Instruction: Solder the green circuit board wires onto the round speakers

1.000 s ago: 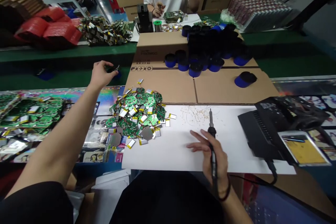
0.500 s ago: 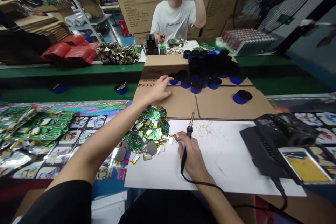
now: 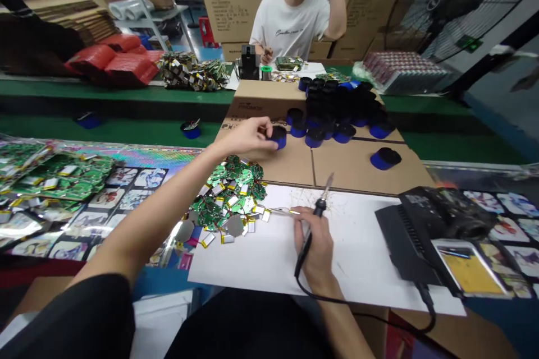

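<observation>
My left hand (image 3: 251, 137) reaches over the cardboard, its fingers closed on the rim of a black and blue round piece (image 3: 278, 138). More such round pieces (image 3: 332, 104) crowd together behind it. Over the white sheet (image 3: 357, 247), my right hand (image 3: 315, 235) is wrapped round a soldering iron (image 3: 309, 233) whose tip points up and away. Thumb and forefinger of that hand also pinch a small part with thin wires, blurred. Green circuit boards with small silver batteries (image 3: 229, 199) lie heaped at the sheet's left edge.
A black soldering station (image 3: 408, 241) stands at the right beside a tray with a yellow sponge (image 3: 471, 272). More boards (image 3: 63, 179) lie at the left. Across the bench sits a person in a white shirt (image 3: 292, 25), one arm raised. The iron's cable (image 3: 328, 298) crosses my right wrist.
My left hand has closed on the nearest round piece and drawn it slightly toward me, apart from the others. My right hand has shifted right, lifting the small part off the heap's edge.
</observation>
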Motion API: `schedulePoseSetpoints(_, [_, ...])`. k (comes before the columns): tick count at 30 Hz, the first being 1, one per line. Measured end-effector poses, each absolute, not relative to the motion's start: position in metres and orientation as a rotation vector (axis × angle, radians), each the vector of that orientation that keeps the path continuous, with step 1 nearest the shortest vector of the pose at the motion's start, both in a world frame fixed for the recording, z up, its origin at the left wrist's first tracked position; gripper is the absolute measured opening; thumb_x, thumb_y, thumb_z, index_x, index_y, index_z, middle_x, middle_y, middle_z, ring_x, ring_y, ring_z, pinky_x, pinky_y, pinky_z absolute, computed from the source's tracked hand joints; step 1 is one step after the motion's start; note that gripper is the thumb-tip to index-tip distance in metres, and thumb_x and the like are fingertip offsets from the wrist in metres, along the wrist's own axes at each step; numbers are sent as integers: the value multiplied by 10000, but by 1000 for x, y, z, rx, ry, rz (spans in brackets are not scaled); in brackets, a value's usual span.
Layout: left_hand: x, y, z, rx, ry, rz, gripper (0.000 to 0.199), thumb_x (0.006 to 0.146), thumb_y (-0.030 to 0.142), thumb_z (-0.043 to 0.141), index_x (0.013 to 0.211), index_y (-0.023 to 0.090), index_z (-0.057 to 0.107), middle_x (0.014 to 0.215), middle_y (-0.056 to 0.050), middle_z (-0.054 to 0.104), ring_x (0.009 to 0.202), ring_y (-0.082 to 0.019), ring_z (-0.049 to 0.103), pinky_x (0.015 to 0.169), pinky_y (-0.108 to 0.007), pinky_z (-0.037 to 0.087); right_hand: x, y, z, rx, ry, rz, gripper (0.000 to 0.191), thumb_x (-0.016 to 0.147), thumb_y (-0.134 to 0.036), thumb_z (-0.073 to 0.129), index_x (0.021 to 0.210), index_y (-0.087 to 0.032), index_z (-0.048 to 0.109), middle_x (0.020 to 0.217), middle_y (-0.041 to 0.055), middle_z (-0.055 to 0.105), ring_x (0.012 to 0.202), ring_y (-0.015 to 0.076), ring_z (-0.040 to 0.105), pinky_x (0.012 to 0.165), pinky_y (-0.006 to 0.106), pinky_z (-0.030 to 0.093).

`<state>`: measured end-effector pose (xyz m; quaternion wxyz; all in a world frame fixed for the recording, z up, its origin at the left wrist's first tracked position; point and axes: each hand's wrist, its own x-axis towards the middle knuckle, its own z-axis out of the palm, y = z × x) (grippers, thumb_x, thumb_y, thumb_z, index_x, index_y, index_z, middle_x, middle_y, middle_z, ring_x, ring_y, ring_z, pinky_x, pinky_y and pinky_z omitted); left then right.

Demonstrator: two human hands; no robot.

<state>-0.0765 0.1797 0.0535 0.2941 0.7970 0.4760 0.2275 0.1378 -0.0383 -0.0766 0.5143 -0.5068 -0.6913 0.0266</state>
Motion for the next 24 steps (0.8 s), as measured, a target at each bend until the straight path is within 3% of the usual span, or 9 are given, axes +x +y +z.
schedulePoseSetpoints(4, [-102, 86, 59, 2159, 810, 276, 292, 843, 380, 863, 908, 209, 635, 1061, -44, 731, 1018, -232, 705, 875, -331, 521, 165, -41, -70, -1146, -1485, 159, 329, 957, -4, 647, 1179, -244, 615, 1142, 74, 768, 1097, 218, 786, 963, 437, 671])
schedulePoseSetpoints(9, [-80, 10, 14, 2199, 651, 185, 117, 935, 162, 721, 992, 221, 638, 1392, -90, 665, 1265, -260, 664, 1031, -367, 530, 186, -43, -58, -1121, -1432, 239, 350, 942, -1, 669, 1184, -249, 621, 1173, 74, 763, 1123, 228, 783, 993, 478, 671])
schedulePoseSetpoints(11, [-67, 4, 3, 2159, 703, 229, 206, 934, 189, 738, 1099, 238, 624, 1504, -110, 604, 1389, -306, 601, 1116, -430, 505, 187, -45, -52, -1114, -1431, 229, 353, 937, 5, 673, 1183, -245, 628, 1170, 77, 766, 1126, 231, 784, 1007, 483, 666])
schedulePoseSetpoints(14, [-55, 16, 7, 1916, 813, 367, 423, 907, 389, 838, 1206, 254, 571, 1603, -139, 536, 1435, -342, 569, 1163, -494, 485, 183, -45, -44, -1076, -1400, 226, 346, 942, 6, 669, 1175, -247, 630, 1154, 72, 772, 1114, 231, 790, 1011, 490, 669])
schedulePoseSetpoints(17, [-46, 35, 14, 1548, 844, 641, 426, 1024, 557, 673, 1288, 246, 553, 1544, -149, 592, 1345, -286, 641, 1065, -428, 543, 175, -43, -37, -1028, -1398, 222, 351, 947, 2, 670, 1185, -251, 622, 1170, 73, 779, 1117, 229, 792, 1018, 503, 677])
schedulePoseSetpoints(19, [-40, 46, 13, 1343, 776, 638, 465, 1048, 605, 606, 1321, 229, 590, 1359, -135, 702, 1141, -237, 729, 877, -342, 580, 169, -40, -33, -1002, -1443, 206, 353, 952, -3, 666, 1197, -253, 617, 1181, 77, 783, 1119, 228, 794, 1006, 501, 688])
schedulePoseSetpoints(22, [-34, 55, 6, 1166, 639, 454, 482, 920, 576, 791, 1186, 184, 702, 914, -46, 743, 663, -122, 663, 567, -232, 449, 166, -38, -28, -1018, -1519, 160, 336, 964, -26, 659, 1196, -264, 612, 1166, 80, 790, 1094, 233, 805, 966, 493, 704])
schedulePoseSetpoints(24, [-32, 56, 1, 1125, 628, 520, 435, 833, 491, 890, 1074, 167, 727, 799, -6, 700, 569, -77, 576, 517, -206, 400, 166, -38, -26, -1049, -1546, 132, 330, 962, -41, 669, 1192, -271, 609, 1137, 77, 791, 1057, 235, 807, 937, 495, 707])
